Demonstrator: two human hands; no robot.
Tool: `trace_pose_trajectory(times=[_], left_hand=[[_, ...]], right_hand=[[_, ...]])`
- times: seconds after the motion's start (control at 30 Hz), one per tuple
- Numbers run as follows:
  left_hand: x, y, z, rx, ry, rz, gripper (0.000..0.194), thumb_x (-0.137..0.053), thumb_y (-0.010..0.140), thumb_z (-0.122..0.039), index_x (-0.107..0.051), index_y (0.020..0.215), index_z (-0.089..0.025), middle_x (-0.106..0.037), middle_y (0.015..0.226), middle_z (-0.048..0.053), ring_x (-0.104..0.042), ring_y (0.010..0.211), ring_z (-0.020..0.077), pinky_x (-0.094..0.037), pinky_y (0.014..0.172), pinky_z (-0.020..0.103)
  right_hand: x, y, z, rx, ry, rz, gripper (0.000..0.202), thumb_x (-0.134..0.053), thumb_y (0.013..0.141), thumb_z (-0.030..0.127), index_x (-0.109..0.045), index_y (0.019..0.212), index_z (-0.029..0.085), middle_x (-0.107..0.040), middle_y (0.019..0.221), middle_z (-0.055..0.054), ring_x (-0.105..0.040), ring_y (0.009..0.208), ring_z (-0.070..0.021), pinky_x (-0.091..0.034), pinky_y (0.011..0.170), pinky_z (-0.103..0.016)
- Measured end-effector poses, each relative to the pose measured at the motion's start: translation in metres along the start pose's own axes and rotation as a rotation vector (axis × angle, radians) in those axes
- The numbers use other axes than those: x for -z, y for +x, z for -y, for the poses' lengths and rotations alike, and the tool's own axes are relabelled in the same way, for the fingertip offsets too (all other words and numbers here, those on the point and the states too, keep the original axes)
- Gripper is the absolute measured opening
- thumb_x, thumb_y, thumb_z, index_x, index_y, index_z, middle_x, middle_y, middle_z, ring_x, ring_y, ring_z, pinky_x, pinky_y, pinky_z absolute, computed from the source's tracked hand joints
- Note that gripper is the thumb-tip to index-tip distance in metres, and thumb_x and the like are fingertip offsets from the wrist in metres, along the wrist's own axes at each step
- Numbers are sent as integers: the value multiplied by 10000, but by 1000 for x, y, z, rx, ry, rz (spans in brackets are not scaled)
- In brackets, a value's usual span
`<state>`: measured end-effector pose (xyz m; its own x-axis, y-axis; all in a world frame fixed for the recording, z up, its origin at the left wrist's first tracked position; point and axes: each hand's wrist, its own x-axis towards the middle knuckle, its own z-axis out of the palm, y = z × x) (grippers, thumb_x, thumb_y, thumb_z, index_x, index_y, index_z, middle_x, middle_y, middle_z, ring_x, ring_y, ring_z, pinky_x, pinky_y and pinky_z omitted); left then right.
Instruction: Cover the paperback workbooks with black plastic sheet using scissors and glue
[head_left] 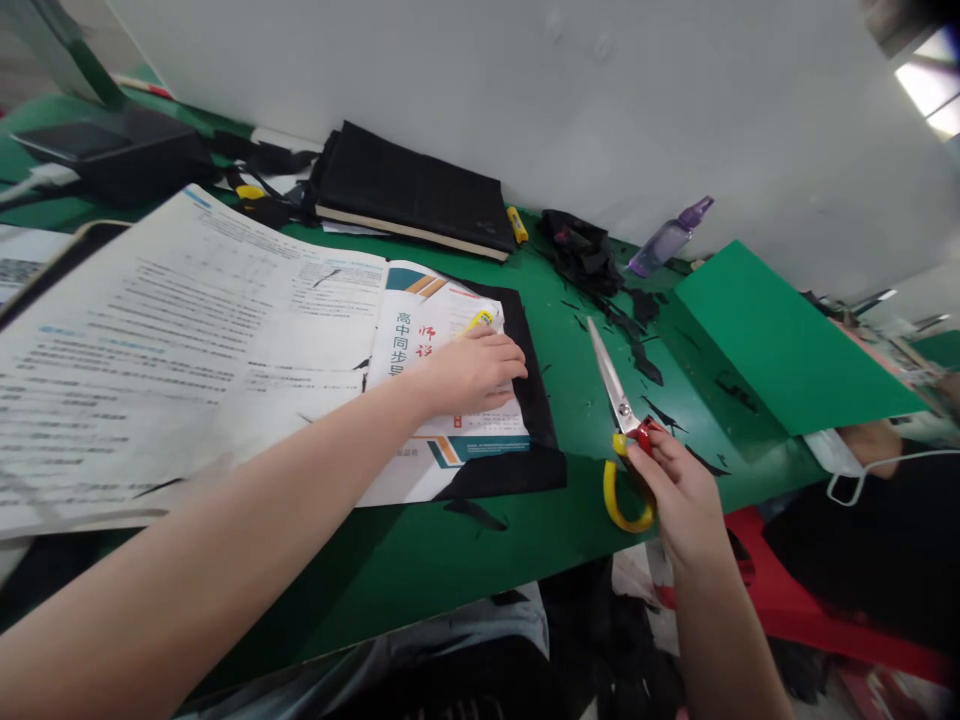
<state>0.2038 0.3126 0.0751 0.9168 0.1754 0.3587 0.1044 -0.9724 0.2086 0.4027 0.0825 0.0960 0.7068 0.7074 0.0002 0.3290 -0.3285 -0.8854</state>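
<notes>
My left hand [480,370] lies on the inside cover of an open book [292,320], fingers stretched to the right and slightly apart. A yellow tube-like item [482,319] shows just behind its knuckles; the hand hides part of it. Black sheet material [541,440] extends beyond the cover's right edge and over its lower corner. Over the green table [555,520], my right hand [679,490] grips scissors [619,410] by their handles, one red and one yellow. Their blades are together and point away from me.
A black-covered book [412,190] lies behind, beside a small yellow item [517,225]. Crumpled black scraps [581,250] and a purple spray bottle [671,238] are at the back right. A green board [787,340] stands to the right. Black offcuts [476,515] litter the table.
</notes>
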Motion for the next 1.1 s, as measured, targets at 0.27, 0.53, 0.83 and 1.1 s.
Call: trace_pose_trajectory(times=[0.27, 0.53, 0.83, 1.1], left_hand=[[2, 5, -22, -235, 137, 45, 501, -540, 870, -590, -629, 1112, -160, -656, 1167, 90, -570, 1112, 237, -417, 907, 344], [2, 9, -32, -312, 254, 37, 238, -488, 965, -338, -635, 878, -173, -677, 951, 57, -596, 939, 186, -436, 743, 302], [2, 4, -24, -228, 203, 24, 207, -462, 932, -124, -657, 889, -175, -675, 928, 50, -587, 918, 174, -439, 664, 291], [4, 2, -16, -144, 158, 12, 220, -456, 924, -163, -646, 812, -165, -653, 818, 37, -578, 829, 169, -441, 678, 294]], right_hand=[[-12, 7, -13, -143, 273, -56, 459, -824, 624, 393, -690, 1017, 199, -720, 1022, -42, -630, 1045, -238, -409, 1043, -421], [-12, 6, -11, -153, 204, -6, 452, -796, 673, 408, -677, 1058, 205, -722, 1043, -43, -633, 1057, -241, -424, 1035, -419], [-16, 5, -6, -100, 146, 6, 440, -770, 686, 429, -684, 1051, 199, -723, 1050, -58, -641, 1056, -244, -447, 1013, -398], [-20, 2, -4, -124, 123, -13, 517, -776, 653, 469, -671, 1077, 192, -715, 1051, -63, -632, 1059, -270, -433, 1013, -429]])
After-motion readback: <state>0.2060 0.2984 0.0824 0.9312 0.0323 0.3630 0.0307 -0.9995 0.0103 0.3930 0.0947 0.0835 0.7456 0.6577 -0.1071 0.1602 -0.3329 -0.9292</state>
